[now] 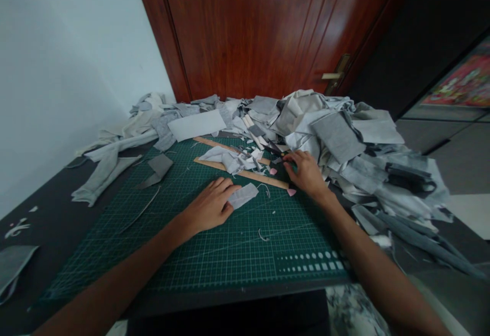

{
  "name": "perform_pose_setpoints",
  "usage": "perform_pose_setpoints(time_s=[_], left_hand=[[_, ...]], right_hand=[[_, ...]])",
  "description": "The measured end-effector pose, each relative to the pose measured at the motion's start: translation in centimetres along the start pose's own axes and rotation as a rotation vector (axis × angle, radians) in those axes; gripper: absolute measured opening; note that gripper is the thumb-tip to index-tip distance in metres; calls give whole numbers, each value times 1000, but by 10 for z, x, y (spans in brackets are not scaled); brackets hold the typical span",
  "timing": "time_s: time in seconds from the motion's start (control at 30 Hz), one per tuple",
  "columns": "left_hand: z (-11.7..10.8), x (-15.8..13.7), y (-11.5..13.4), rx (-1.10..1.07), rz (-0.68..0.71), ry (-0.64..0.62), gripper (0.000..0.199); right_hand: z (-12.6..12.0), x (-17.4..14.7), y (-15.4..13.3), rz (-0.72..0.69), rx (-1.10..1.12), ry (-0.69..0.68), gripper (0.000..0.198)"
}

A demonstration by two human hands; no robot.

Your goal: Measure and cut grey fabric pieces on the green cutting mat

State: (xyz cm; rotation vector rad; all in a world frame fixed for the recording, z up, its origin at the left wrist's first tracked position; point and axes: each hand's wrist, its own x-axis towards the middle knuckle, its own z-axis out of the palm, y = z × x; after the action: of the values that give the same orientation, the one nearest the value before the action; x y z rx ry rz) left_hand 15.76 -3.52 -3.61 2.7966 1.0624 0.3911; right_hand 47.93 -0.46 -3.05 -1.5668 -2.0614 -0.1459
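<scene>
A small pale grey cloth piece [245, 195] lies on the green cutting mat [214, 259]. My left hand [212, 204] holds its left end down, thumb and forefinger on the fabric and the other fingers bent over the mat. To the right, my right hand [306, 172] hovers low at the mat's edge with thumb and fingers apart. Its fingertips reach the dark handles of what look like scissors [273, 148]; whether they grip them is unclear. Two wooden rulers [264, 178] lie between the hands and the scraps, with a crumpled light cloth [222, 158] across them.
Heaped grey and white fabric scraps [337, 137] line the table's back and right side. A white rectangular sheet [197, 124] rests on the heap. Pink chalk-like pieces [291, 192] lie by the ruler. Loose threads [263, 235] and a grey scrap [158, 167] are on the mat.
</scene>
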Motion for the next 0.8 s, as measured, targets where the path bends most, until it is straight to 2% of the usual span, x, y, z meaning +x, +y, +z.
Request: perform_pose_setpoints(time_s=[0.1, 0.2, 0.4, 0.57, 0.7, 0.8], left_hand=[[2, 0, 5, -17, -70, 26, 24], [2, 1, 9, -44, -82, 26, 11], [2, 1, 12, -91, -98, -22, 17], [2, 3, 5, -490, -253, 69, 14], [-4, 5, -2, -687, -275, 133, 37], [-5, 6, -2, -794, -304, 173, 46]], right_hand=[[-2, -4, 14, 208, -209, -85, 28], [1, -8, 21, 281, -313, -226, 30], [0, -4, 26, 296, -283, -279, 28], [-5, -1, 24, 368, -285, -288, 36], [-2, -3, 24, 281, -281, -365, 47], [0, -6, 29, 237, -284, -403, 55]])
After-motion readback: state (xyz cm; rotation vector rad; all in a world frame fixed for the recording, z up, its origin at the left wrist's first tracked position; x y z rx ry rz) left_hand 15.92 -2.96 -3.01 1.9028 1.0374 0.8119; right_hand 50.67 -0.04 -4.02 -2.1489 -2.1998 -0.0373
